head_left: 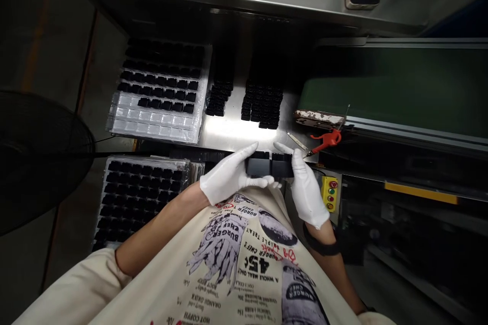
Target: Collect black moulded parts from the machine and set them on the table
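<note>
Row of black blocks held crosswise, long axis left–right, clamped endwise by left hand and right hand fingers.

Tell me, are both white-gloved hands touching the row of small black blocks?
Touching. The head view shows the left hand wrapped around one end of the row of small black blocks and the right hand gripping the other end.

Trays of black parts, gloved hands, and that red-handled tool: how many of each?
Trays: 2
Gloved hands: 2, left hand, right hand, both on black parts
Red tool: 1
Total: 5
</note>
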`<state>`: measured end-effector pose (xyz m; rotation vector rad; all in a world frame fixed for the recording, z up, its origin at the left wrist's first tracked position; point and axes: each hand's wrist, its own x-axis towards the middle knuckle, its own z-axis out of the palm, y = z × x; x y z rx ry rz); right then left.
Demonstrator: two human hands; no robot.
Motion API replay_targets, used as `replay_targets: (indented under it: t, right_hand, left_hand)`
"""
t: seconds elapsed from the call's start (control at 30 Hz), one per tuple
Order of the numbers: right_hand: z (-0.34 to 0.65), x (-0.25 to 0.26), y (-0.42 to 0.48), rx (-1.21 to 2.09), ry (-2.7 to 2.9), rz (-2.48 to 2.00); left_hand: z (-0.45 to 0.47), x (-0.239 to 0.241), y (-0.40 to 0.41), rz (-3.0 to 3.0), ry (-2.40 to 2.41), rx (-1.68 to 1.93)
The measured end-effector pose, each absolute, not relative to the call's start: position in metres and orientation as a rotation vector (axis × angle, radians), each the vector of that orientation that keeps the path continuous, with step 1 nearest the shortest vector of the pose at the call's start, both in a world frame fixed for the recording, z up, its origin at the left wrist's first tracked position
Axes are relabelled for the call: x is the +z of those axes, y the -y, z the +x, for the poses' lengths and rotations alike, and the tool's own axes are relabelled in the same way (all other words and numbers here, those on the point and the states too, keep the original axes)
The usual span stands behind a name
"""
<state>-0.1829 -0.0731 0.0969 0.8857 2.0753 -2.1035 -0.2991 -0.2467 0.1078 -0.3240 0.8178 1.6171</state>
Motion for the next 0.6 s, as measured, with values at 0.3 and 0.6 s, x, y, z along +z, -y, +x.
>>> replay_targets:
  t: [0.3,0.6]
  right_hand:
    - [-0.184,0.089,0.072,-2.195,-1.919,0.924]
    - [-0.190,0.096,0.074,-2.119,-2.076,0.891]
  left_hand:
    - [-0.299,0.105,0.252,-0.323,-0.815,1.638]
    - [-0.296,0.117,0.243,-0.134,-1.106,1.609]
